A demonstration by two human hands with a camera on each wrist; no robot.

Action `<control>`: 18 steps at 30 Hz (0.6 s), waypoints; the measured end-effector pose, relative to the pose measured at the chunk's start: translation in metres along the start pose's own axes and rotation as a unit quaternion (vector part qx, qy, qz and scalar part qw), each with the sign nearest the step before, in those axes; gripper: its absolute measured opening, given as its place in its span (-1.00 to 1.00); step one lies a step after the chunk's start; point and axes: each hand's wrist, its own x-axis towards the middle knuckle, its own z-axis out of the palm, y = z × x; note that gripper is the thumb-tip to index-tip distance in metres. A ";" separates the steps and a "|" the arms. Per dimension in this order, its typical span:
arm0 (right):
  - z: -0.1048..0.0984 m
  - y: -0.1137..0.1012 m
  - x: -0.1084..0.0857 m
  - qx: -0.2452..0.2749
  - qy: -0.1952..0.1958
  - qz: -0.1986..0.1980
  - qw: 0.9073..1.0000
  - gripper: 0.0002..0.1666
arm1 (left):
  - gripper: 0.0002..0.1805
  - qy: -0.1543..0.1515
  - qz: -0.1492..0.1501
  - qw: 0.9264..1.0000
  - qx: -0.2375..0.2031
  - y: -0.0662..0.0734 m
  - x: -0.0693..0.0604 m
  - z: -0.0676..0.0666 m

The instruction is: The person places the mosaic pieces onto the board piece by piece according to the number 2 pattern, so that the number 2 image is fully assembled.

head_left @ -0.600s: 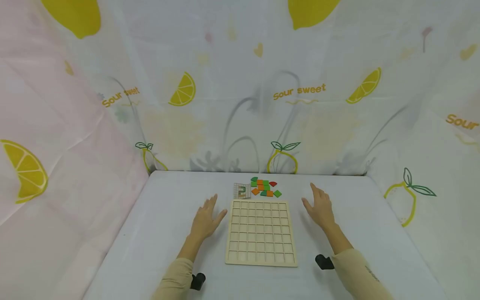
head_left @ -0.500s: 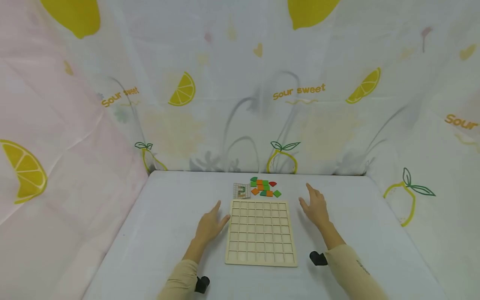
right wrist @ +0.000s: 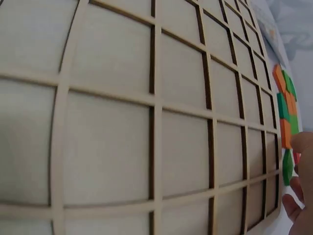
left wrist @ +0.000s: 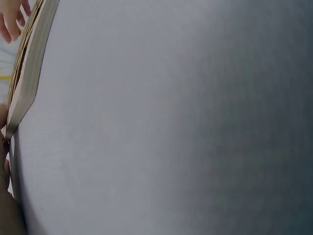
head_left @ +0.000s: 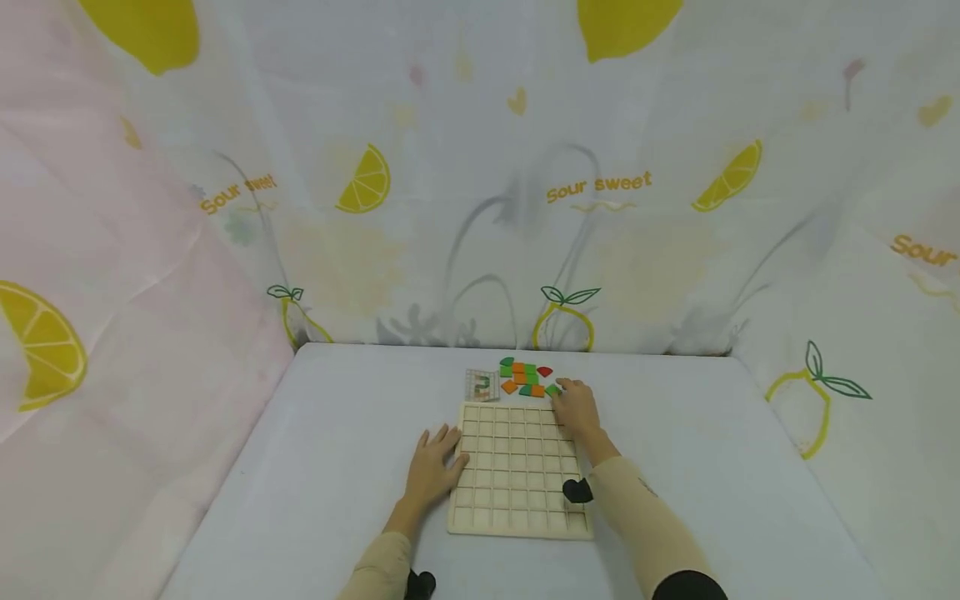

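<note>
A light wooden grid board (head_left: 516, 521) lies flat on the white table. My left hand (head_left: 429, 473) rests at its left edge, fingers spread, the thumb at the rim. In the left wrist view, part of that hand shows beside the board's edge (left wrist: 29, 73). Beyond the board's far right corner, my right hand (head_left: 577, 410) reaches over a green square tile (head_left: 552, 390). The right wrist view shows its fingers (right wrist: 295, 188) apart beside this green tile (right wrist: 287, 167); contact is unclear.
Several orange and green tiles (head_left: 520, 377) lie behind the board, with a red rounded piece (head_left: 544, 371) at their right. A small grid pattern card (head_left: 482, 385) lies left of them. Lemon-printed cloth (head_left: 480, 250) hangs behind the table.
My right hand has moved left and inward from the table's right side to the green tile. My left hand has moved right onto the board's left edge.
</note>
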 end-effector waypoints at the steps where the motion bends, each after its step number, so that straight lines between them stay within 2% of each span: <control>1: 0.004 -0.004 0.003 -0.002 -0.006 -0.002 1.000 -0.58 | -0.52 0.003 0.003 1.000 0.000 0.000 0.000 0.000; 7: 0.024 -0.024 0.020 -0.048 -0.015 -0.035 0.998 -0.64 | -0.53 0.013 -0.003 1.000 0.020 -0.002 -0.004 0.003; 14: 0.030 -0.046 0.041 -0.072 -0.071 -0.008 0.995 -0.63 | -0.54 0.029 0.006 0.999 0.020 -0.004 -0.003 0.005; 18: 0.031 -0.052 0.046 -0.077 -0.089 -0.012 0.993 -0.67 | -0.54 0.033 0.005 0.999 0.019 -0.005 -0.003 0.007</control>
